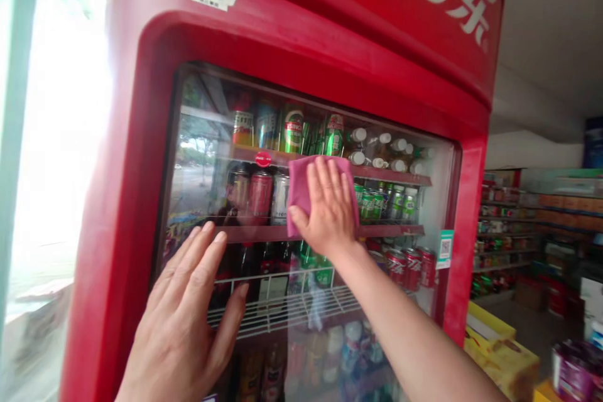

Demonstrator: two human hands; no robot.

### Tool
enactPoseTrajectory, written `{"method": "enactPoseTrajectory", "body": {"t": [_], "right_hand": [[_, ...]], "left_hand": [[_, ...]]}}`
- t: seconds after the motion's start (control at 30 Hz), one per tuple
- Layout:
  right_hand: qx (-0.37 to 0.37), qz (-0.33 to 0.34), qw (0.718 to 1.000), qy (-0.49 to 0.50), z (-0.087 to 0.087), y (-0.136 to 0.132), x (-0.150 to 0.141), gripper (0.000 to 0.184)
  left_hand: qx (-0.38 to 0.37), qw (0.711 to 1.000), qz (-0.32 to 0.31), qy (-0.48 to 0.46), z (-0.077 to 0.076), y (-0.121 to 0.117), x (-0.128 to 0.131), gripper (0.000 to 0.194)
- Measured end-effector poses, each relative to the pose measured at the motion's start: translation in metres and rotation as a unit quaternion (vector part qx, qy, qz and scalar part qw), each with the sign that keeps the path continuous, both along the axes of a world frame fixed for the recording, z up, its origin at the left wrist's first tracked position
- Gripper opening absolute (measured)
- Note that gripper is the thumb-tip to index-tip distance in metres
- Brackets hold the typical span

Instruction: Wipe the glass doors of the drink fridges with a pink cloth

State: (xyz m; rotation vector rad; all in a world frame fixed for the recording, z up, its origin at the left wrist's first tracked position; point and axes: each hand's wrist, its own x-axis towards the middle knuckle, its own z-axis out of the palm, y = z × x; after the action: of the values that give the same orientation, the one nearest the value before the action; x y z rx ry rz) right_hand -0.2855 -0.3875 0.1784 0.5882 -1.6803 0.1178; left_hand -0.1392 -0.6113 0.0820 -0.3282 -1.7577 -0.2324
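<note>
A folded pink cloth [298, 183] lies flat against the glass door [202, 132] of a red drinks fridge [301, 56]. Spread over the cloth, my right hand [325, 204] presses it to the pane with its fingers stretched out. My left hand [183, 314] is raised at the lower left in front of the glass, fingers extended and nothing in it. Whether its fingertips touch the pane, I cannot tell. Behind the glass, cans [294, 129] and bottles stand on several shelves, partly hidden by my hands and by reflections.
On the fridge's right frame is a green QR code sticker [445, 249]. Stocked store shelves [504, 220] stand farther back on the right. Yellow boxes [502, 358] and a purple package [577, 367] sit at the lower right. Bright daylight comes in on the left.
</note>
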Motion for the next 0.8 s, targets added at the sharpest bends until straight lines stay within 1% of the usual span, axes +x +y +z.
{"method": "enactPoseTrajectory", "body": {"t": [0.07,0.1,0.17,0.23,0.3,0.37,0.43,0.5,0.53,0.6,0.67,0.7,0.73,0.8], "right_hand": [[-0.116,-0.027,0.993,-0.009,0.009,0.024,-0.013,0.085],[-0.168,-0.034,0.985,-0.011,0.012,0.030,-0.019,0.085],[-0.247,-0.040,0.968,-0.011,0.019,0.025,-0.023,0.087],[-0.271,-0.032,0.962,-0.006,0.024,0.002,-0.019,0.090],[-0.240,-0.008,0.971,0.004,0.025,-0.032,-0.006,0.091],[-0.166,0.025,0.986,0.008,0.022,-0.070,0.012,0.090],[-0.071,0.055,0.996,0.005,0.015,-0.102,0.029,0.092],[0.015,0.077,0.997,0.009,0.007,-0.123,0.041,0.093],[0.049,0.084,0.995,0.014,0.004,-0.127,0.044,0.093],[0.098,0.091,0.991,0.029,0.003,-0.121,0.044,0.090],[0.105,0.077,0.991,0.033,0.008,-0.099,0.036,0.088],[0.088,0.062,0.994,0.030,0.013,-0.083,0.030,0.087],[0.052,0.041,0.998,0.023,0.018,-0.066,0.023,0.088],[-0.055,-0.011,0.998,0.012,0.029,-0.034,0.006,0.088]], "left_hand": [[0.002,1.000,0.004,0.013,0.001,-0.007,0.005,0.079],[0.004,1.000,0.007,0.016,0.001,-0.011,0.007,0.079],[0.002,1.000,0.010,0.021,0.000,-0.017,0.011,0.079],[-0.001,1.000,0.014,0.024,-0.004,-0.021,0.014,0.079],[-0.007,0.999,0.015,0.032,-0.008,-0.024,0.015,0.078],[-0.010,0.999,0.014,0.031,-0.012,-0.025,0.014,0.078],[-0.012,0.999,0.010,0.030,-0.013,-0.024,0.012,0.078],[-0.018,0.999,0.009,0.030,-0.011,-0.022,0.011,0.079],[-0.022,0.999,0.009,0.032,-0.009,-0.021,0.011,0.079],[-0.028,0.999,0.010,0.037,-0.005,-0.019,0.013,0.078],[-0.027,0.999,0.012,0.041,-0.003,-0.020,0.017,0.078],[-0.023,0.999,0.012,0.041,-0.002,-0.022,0.019,0.078],[-0.021,0.999,0.013,0.041,-0.001,-0.025,0.022,0.078],[-0.017,0.999,0.016,0.044,-0.002,-0.031,0.028,0.079]]}}
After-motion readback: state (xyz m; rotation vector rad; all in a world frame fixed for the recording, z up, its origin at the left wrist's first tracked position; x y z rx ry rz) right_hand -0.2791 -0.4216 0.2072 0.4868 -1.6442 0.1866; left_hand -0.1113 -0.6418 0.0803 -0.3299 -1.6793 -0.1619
